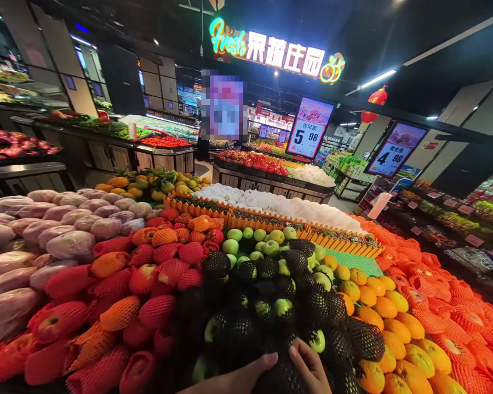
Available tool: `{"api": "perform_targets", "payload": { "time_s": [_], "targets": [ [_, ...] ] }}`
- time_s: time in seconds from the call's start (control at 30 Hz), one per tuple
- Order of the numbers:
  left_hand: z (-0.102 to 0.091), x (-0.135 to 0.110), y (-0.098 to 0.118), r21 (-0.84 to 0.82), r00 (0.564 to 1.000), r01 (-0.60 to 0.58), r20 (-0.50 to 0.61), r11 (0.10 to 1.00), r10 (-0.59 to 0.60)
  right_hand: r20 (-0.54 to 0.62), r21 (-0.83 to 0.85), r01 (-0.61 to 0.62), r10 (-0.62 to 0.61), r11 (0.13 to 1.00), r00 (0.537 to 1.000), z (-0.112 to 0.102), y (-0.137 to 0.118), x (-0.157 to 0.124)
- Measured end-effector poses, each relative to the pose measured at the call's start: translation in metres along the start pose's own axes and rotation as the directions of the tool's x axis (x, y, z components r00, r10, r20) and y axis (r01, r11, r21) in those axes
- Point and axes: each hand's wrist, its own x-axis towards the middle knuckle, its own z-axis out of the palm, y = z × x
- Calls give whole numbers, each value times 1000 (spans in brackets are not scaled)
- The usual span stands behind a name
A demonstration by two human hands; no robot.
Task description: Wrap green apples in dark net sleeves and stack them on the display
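At the bottom edge, my left hand (240, 376) and my right hand (310, 365) close from either side on a fruit in black foam netting (282, 377). My left thumb lies along its top and my right fingers curl over its right side. It sits at the front of a heap of green apples in black netting (271, 290). Bare green apples (257, 241) lie further back. Most of both hands is cut off by the frame's edge.
Red and orange netted apples (148, 273) lie to the left, with pinkish wrapped fruit (45, 235) beyond. Oranges (378, 306) and orange-netted fruit (447, 306) lie to the right, white wrapped fruit (287, 208) behind. Price boards (308, 131) hang above more stands. Shelves (468, 219) line the right aisle.
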Motion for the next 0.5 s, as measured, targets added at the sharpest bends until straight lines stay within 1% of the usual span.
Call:
{"api": "perform_targets", "payload": {
  "time_s": [0.07, 0.1, 0.17, 0.23, 0.3, 0.37, 0.43, 0.5],
  "targets": [
    [-1, 0, -2, 19, 1000, 6, 23, 1000, -6, 110, -2, -12, 12, 1000, 994, 6, -3, 7],
    [-2, 0, -3, 24, 999, 15, 40, 1000, -16, 130, 12, -21, 19, 1000, 991, 10, -3, 10],
    [-4, 2, -5, 38, 999, 26, 37, 999, -27, 119, 52, -67, 60, 996, 991, 19, -1, 15],
    [-6, 3, -8, 63, 998, 60, 5, 996, -61, 105, 82, -118, 109, 990, 988, 25, 3, 19],
    [-7, 6, -10, 70, 995, 99, 7, 993, -99, 111, 76, -139, 130, 987, 985, 26, 6, 22],
    [-7, 9, -13, 83, 996, 82, 36, 993, -85, 80, 35, -90, 87, 995, 993, 21, 7, 21],
    [-7, 14, -14, 110, 998, 27, 50, 994, -33, 15, -11, 2, -2, 1000, 1000, 13, 5, 17],
    [-8, 18, -13, 175, 999, -50, 0, 983, 51, -24, -8, 92, -92, 996, 995, 5, 2, 9]
  ]
}}
